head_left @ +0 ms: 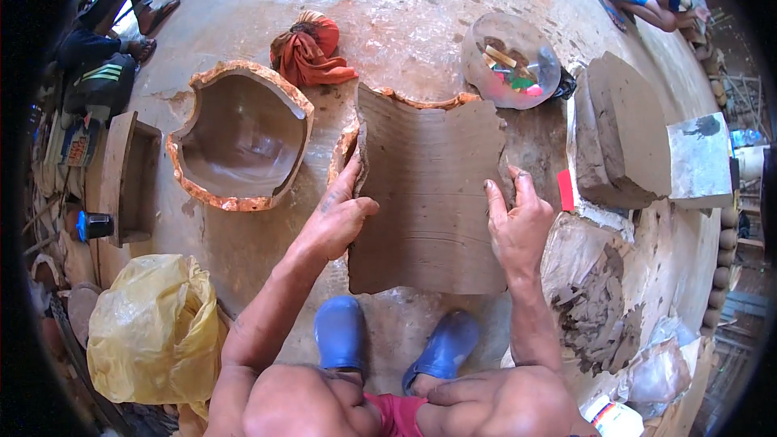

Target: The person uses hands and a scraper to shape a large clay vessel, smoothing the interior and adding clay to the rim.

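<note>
Slab: a broad sheet of wet brown clay [429,194] is laid at the centre of the frame, draped over a curved mould whose orange rim [421,102] shows along the slab's upper edge.
Left hand: the left hand [338,218] is pressed flat on the slab's left edge, fingers spread; nothing is gripped.
Right hand: the right hand [518,222] is pressed on the right edge, fingers splayed and open; the two hands are held well apart, one on each side.
Stiffness: the slab is judged soft and plastic, since it sags into the mould's curve.
Weight: it is judged heavy for its thickness, being damp and dense.
Surface: it is judged tacky rather than slippery; faint horizontal marks are seen across it.
Fragility: tearing is judged likely at the ragged right edge and the corners if it is lifted by one point.
Hold: support under both long sides with flat palms is advised; pinching with fingertips is judged to leave dents.
Second mould: an empty curved mould [243,137] lies at centre left, apart from the slab.
Cloth: an orange cloth [310,53] lies above, between the moulds.
Clay block: a block [619,133] stands at the right.
Bowl: a clear bowl [510,61] holding small tools is seen at upper right.
Bag: a yellow bag [154,332] lies at lower left.
Feet: blue shoes [388,344] are seen just below the slab.
</note>
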The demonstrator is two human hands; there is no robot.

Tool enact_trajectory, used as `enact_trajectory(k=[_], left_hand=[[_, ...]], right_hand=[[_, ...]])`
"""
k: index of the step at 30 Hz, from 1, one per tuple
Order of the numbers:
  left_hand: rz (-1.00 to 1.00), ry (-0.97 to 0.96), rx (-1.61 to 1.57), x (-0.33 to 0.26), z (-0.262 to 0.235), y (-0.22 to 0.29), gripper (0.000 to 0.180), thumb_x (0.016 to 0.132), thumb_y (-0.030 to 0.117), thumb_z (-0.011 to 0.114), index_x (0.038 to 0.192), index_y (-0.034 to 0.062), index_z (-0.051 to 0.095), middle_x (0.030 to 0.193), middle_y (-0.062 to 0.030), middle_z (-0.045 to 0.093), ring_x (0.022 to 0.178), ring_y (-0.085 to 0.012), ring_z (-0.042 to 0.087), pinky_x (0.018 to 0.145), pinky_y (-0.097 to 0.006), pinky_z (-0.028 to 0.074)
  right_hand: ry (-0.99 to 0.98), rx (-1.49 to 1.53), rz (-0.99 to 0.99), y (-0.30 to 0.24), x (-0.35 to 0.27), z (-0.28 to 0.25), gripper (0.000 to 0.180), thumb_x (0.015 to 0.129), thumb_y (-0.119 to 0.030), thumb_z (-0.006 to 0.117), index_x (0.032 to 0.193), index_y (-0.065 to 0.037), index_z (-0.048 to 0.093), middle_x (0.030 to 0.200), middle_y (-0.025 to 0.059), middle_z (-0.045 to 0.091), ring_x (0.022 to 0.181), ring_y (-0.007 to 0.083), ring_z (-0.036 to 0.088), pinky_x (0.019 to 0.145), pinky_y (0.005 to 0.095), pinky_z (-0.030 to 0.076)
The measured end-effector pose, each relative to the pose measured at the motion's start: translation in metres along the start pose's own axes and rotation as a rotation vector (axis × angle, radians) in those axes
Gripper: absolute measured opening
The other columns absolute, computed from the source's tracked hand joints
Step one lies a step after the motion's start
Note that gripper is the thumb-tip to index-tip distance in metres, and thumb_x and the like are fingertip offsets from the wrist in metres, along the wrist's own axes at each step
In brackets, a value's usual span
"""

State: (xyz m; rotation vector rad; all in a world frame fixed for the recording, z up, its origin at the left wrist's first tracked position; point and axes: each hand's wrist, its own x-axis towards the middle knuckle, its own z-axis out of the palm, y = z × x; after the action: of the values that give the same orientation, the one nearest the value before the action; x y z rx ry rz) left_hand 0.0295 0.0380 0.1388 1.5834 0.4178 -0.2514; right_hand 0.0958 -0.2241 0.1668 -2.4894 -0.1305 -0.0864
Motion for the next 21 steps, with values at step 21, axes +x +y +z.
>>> enact_trajectory(k=[21], left_hand=[[-0.024, 0.322, 0.289, 0.007, -0.053, -0.004, 0.08, 0.099, 0.031, 0.076, 0.163, -0.0018, 0.039, 0.158, -0.0223, 0.053, 0.142, -0.0248, 0.055, 0.118, -0.04, 0.044]], right_hand=[[0.021, 0.164, 0.134, 0.093, 0.024, 0.019, 0.071, 0.104, -0.049, 0.069, 0.152, 0.002, 0.055, 0.149, 0.0224, 0.063, 0.132, 0.028, 0.064, 0.11, 0.0411, 0.051]])
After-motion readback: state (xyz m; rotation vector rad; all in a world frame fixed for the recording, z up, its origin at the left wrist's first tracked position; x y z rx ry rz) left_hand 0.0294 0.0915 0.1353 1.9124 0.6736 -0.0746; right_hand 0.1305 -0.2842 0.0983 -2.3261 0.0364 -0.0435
